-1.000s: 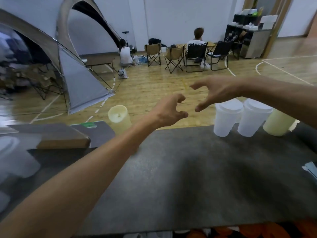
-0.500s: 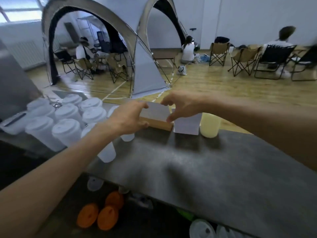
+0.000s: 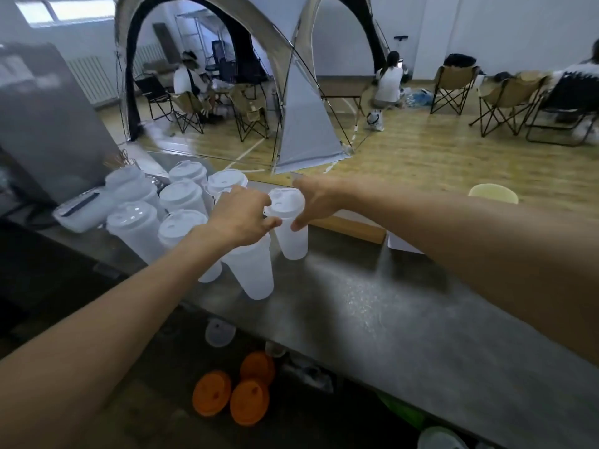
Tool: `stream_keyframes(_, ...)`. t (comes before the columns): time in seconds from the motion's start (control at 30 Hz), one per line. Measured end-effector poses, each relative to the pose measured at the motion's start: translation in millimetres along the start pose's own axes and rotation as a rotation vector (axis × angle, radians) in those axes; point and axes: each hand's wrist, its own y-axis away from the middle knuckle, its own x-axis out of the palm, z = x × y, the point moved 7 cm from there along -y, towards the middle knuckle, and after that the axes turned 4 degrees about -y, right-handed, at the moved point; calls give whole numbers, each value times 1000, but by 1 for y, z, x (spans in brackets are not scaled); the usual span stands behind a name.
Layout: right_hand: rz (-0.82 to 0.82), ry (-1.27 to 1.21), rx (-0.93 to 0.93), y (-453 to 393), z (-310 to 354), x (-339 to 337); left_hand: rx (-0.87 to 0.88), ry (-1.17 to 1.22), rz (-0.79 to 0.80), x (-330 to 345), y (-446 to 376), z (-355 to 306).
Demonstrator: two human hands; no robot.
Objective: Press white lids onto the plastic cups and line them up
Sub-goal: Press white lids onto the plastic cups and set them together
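Several translucent plastic cups with white lids [image 3: 183, 196] stand clustered at the left end of the grey counter [image 3: 372, 312]. My left hand [image 3: 241, 217] curls over the top of the nearest cup [image 3: 251, 273], hiding its lid. Just right of it stands another lidded cup [image 3: 291, 236]. My right hand [image 3: 319, 200] holds this one from the right, thumb against its side below the lid [image 3: 287, 200]. Both cups stand on the counter.
A wooden board [image 3: 348, 226] and a white sheet [image 3: 405, 246] lie behind the hands. A yellow cup [image 3: 492, 193] stands at the far edge. A grey machine [image 3: 48, 124] rises on the left. Orange lids [image 3: 212, 396] lie below the counter.
The view has swung left to the cup cluster. Both hands have moved from the wooden board down onto two cups at the cluster's right side.
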Motion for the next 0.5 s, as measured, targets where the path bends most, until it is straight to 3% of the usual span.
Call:
stream_keyframes(0.3, -202, -27, -74, 25, -14, -1, 13, 156, 25, 9, 10, -26)
stream_keyframes(0.5, -275, 58, -32, 92, -40, -10, 128, 293, 79, 14, 28, -92)
